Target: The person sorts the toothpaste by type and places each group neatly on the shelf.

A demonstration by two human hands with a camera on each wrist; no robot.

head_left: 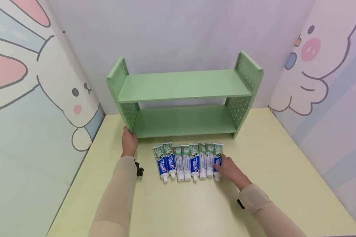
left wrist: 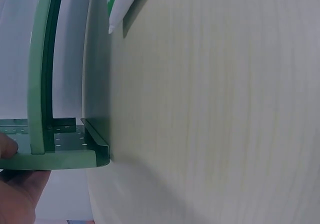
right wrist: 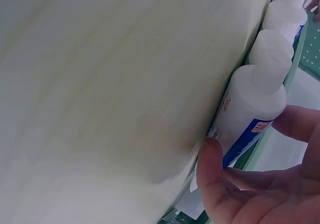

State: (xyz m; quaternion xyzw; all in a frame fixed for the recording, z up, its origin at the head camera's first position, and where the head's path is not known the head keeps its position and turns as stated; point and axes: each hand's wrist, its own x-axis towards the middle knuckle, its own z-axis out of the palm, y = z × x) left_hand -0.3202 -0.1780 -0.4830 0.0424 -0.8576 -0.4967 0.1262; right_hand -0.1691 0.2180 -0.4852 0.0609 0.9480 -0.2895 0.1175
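Observation:
A green two-tier shelf (head_left: 185, 85) with perforated side panels stands on the table, near the back wall. My left hand (head_left: 129, 144) grips the front edge of its left side panel (left wrist: 65, 160), the thumb on the inner face and the fingers outside. In front of the shelf lies a row of several toothpaste tubes (head_left: 186, 163), some blue, green and white, others white and green, caps toward me. At the row's right end my right hand (head_left: 230, 168) holds the last toothpaste tube (right wrist: 252, 96) between thumb and fingers, near its white cap.
The pale wooden table (head_left: 178, 210) stretches around the row of tubes. Walls printed with a cartoon rabbit (head_left: 62, 82) on the left and another cartoon animal (head_left: 311, 72) on the right enclose it, with a plain wall (head_left: 181, 36) behind.

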